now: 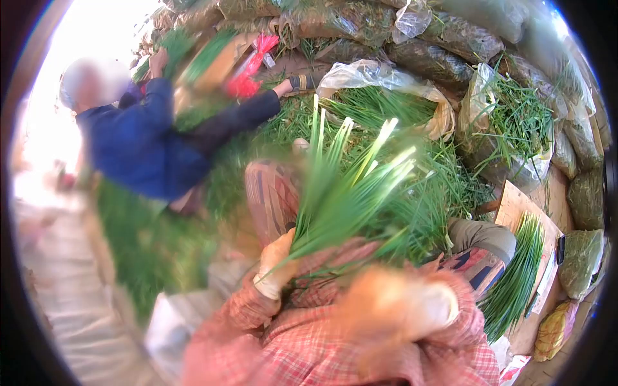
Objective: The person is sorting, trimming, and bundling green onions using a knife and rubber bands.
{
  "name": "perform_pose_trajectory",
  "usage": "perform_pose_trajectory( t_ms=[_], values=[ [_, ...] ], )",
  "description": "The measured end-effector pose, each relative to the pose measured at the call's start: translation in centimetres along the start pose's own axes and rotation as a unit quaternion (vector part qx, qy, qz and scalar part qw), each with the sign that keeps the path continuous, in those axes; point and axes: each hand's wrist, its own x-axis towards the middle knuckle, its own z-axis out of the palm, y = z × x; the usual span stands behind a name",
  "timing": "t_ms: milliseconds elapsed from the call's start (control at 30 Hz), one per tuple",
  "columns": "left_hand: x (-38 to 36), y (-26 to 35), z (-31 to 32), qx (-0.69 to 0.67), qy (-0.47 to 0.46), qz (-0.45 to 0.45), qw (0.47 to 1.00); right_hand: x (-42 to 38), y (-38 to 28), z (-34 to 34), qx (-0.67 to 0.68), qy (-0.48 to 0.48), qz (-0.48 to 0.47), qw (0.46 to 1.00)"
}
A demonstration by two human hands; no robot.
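Observation:
In the head view my left hand point(278, 260) is closed round the lower part of a loose bunch of green chives point(347, 186). Its pale white stem ends fan out upward, away from me. My right hand point(386, 302) is in front of my checked shirt, smeared by motion, so its fingers cannot be made out. More loose chives point(444, 186) lie heaped between and beyond my knees. Beside my right knee, a neat bundle of chives point(524, 257) rests on a wooden board point(512, 199).
A person in a blue jacket point(135, 145) sits at the left, one hand on greens. Filled plastic bags point(444, 61) are stacked along the back and right. An open bag point(483, 103) holds greens. Red plastic point(244, 80) lies near the person's outstretched leg.

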Motion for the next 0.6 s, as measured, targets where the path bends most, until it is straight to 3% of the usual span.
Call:
perform_pose_trajectory(
  t_ms=[33, 67, 100, 167, 233, 267, 333, 400, 467, 500, 533, 600],
  values=[
    [-0.2, -0.1, -0.2, 0.055, 0.009, -0.005, 0.998, 0.3, 0.0, -1.1, -0.156, 0.049, 0.045, 0.986],
    [-0.3, -0.1, -0.5, 0.111, 0.016, -0.008, 0.994, 0.3, 1.6, -1.3, -0.264, 0.284, 0.083, 0.918],
    [-0.2, -0.1, -0.6, 0.167, 0.024, -0.007, 0.986, 0.4, 3.8, -1.3, -0.357, 0.499, 0.116, 0.782],
    [-0.3, 0.4, -0.5, 0.073, 0.023, -0.034, 0.996, 0.9, 7.0, -2.4, -0.406, 0.486, 0.122, 0.764],
    [-0.5, 0.3, -0.5, -0.114, 0.017, -0.089, 0.989, 0.5, 8.6, -2.4, -0.361, 0.446, 0.085, 0.814],
    [-0.6, -0.1, -0.6, -0.252, 0.013, -0.127, 0.959, 0.2, 9.1, -2.5, -0.337, 0.423, 0.065, 0.839],
    [-0.9, -0.5, -0.6, -0.3, 0.002, -0.127, 0.945, -0.7, 9.7, -2.6, -0.246, 0.398, 0.049, 0.882],
    [-1.3, -0.3, -0.7, -0.121, -0.014, -0.052, 0.991, -1.2, 9.7, -2.3, -0.229, 0.39, 0.039, 0.891],
    [-1.3, 1.3, -0.7, 0.083, -0.034, -0.068, 0.994, -1.7, 10.3, -2.0, -0.162, 0.401, 0.039, 0.901],
    [-1.3, 1.5, -0.7, 0.13, -0.044, -0.065, 0.988, -2.0, 10.5, -1.9, -0.128, 0.407, 0.041, 0.904],
    [-1.2, 1.7, -0.6, 0.175, -0.054, -0.06, 0.981, -2.3, 10.2, -2.0, -0.19, 0.402, 0.028, 0.895],
    [-1.3, 1.3, -0.6, 0.154, -0.071, -0.032, 0.985, -2.9, 11.6, -1.6, -0.236, 0.462, 0.059, 0.853]
  ],
)
